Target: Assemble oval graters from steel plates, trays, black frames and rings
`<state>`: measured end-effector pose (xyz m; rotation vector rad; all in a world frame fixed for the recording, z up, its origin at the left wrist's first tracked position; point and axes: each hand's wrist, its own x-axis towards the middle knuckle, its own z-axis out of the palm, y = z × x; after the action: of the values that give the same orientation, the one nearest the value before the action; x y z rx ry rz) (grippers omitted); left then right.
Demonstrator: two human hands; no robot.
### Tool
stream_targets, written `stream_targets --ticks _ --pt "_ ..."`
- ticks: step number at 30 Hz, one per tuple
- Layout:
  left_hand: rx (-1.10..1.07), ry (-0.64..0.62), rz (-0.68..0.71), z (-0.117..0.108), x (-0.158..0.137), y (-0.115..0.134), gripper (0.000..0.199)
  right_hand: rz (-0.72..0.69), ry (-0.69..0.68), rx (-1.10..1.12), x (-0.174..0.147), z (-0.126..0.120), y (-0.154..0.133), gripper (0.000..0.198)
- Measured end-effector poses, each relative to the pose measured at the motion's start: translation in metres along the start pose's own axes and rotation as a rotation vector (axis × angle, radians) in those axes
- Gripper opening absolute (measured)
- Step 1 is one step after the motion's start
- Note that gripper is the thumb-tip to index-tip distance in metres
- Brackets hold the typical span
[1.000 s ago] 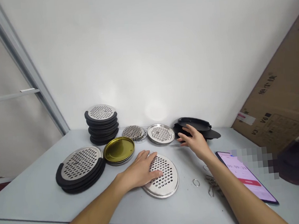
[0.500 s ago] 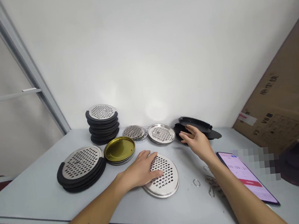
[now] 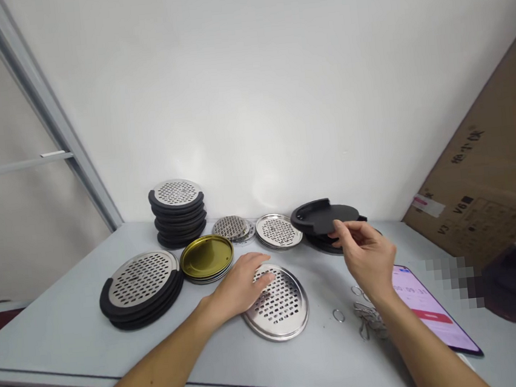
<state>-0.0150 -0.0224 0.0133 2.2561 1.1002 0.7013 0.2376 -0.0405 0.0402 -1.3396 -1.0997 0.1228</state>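
My right hand pinches the near edge of a black round holder with a raised, partly open rim. It is held tilted above other black holders at the back right. My left hand hovers at or rests on the left edge of a silver round perforated metal disc, fingers stretched and apart. Whether its fingertips touch the disc I cannot tell. The disc lies flat on the grey table in front of me.
Left stand a short stack and a taller stack of black-rimmed perforated discs. Gold lids, small mesh discs and perforated plates lie behind. Metal rings and a phone lie right, near a cardboard box.
My right hand has closed on a black holder and lifted it off the others, shifting right and toward me. My left hand has raised its fingers slightly from the perforated disc.
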Motion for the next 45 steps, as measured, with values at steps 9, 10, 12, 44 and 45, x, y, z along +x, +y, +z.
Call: stream_targets --ticks 9,10,12,44,45 --pt "-0.860 0.127 -0.361 -0.015 0.013 0.003 0.059 0.039 -0.343 0.235 -0.024 0.004 -0.013 0.025" --pt "-0.892 0.109 -0.381 -0.018 0.013 0.005 0.061 0.060 -0.391 0.254 -0.028 0.005 -0.015 0.026" --pt "-0.841 0.087 -0.384 -0.024 0.011 0.008 0.059 0.106 -0.480 0.280 -0.034 0.006 -0.019 0.028" --pt "-0.326 0.200 -0.338 -0.043 0.013 -0.015 0.051 0.221 -1.044 -0.262 -0.029 0.022 0.016 0.039" --pt "-0.324 0.199 -0.338 -0.042 0.013 -0.016 0.051 0.202 -1.031 -0.266 -0.031 0.022 0.017 0.041"
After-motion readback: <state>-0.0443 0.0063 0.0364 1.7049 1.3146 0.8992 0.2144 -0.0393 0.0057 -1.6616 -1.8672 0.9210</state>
